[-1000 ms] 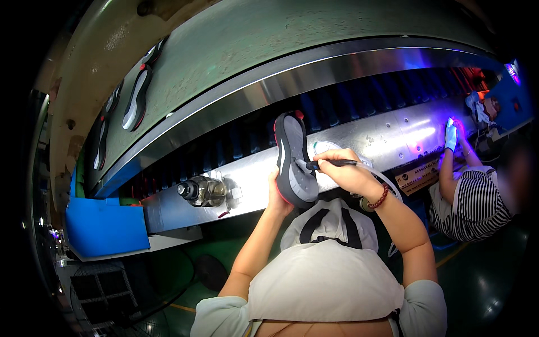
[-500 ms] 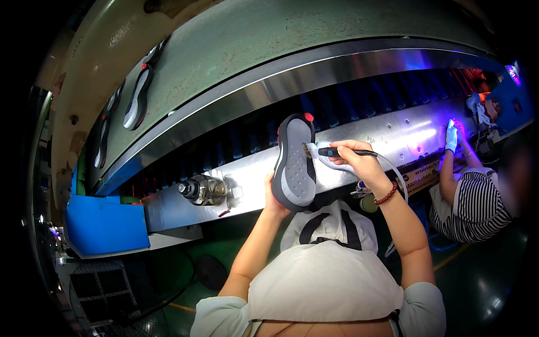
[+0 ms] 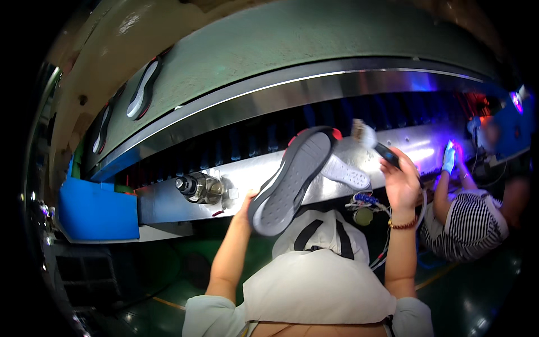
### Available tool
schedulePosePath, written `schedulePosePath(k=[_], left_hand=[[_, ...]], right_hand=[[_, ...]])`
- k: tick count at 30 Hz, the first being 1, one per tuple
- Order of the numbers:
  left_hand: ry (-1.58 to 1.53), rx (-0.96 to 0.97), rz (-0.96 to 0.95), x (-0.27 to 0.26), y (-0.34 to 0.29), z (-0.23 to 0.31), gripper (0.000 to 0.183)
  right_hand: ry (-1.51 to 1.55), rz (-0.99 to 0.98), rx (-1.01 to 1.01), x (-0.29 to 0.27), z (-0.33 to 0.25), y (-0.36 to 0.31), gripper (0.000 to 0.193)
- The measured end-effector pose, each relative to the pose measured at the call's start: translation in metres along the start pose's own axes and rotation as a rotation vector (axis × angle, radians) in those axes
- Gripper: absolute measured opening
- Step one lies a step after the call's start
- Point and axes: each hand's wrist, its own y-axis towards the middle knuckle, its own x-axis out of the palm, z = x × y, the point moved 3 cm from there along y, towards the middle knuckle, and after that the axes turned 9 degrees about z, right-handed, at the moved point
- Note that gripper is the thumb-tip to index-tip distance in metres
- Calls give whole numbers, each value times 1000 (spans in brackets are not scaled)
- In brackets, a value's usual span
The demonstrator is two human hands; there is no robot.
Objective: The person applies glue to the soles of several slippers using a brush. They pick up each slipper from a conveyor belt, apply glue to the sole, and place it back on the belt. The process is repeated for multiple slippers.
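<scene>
A grey and black shoe sole [image 3: 292,177] with red accents is tilted over the metal bench, its lower end toward me. My left hand [image 3: 245,206] is closed on the sole's left edge near that end; part of the fingers is hidden behind it. Off to the right, my right hand [image 3: 402,182] grips the black handle of a brush [image 3: 386,154]. The brush's pale bristles are raised apart from the sole, and a thin tube runs down from the handle. Partly behind the sole, a white perforated sole piece [image 3: 347,173] lies on the bench.
A clear bottle with a black cap [image 3: 199,188] stands on the metal bench [image 3: 160,205] at the left. Several soles, including one grey sole [image 3: 145,90], rest on the green conveyor belt [image 3: 269,50]. At the right, a person in a striped top [image 3: 471,222] works under violet light.
The brush has come away from the sole, moving right and upward with my right hand. My left hand has shifted left, and the sole now leans with its far end to the right.
</scene>
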Motion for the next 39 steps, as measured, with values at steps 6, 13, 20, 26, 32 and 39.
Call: schedulePosePath(k=[6,13,20,26,32,39], left_hand=[[-52,246,-199,45,-24,68,64],[-779,517,-587,141,67,198,70],[-466,363,-199,145,71,146,50],[-278,655,231,108,39,191,36],[36,567,179,110,44,226,23],[299,501,46,131,43,189,30]], right_hand=[[80,350,-61,-73,-11,-16,37],[96,232,48,-64,6,-19,35],[75,282,46,-70,22,-38,33],[0,401,64,-104,29,-64,30],[70,442,94,-97,56,-67,28],[203,514,158,-97,120,-43,18]])
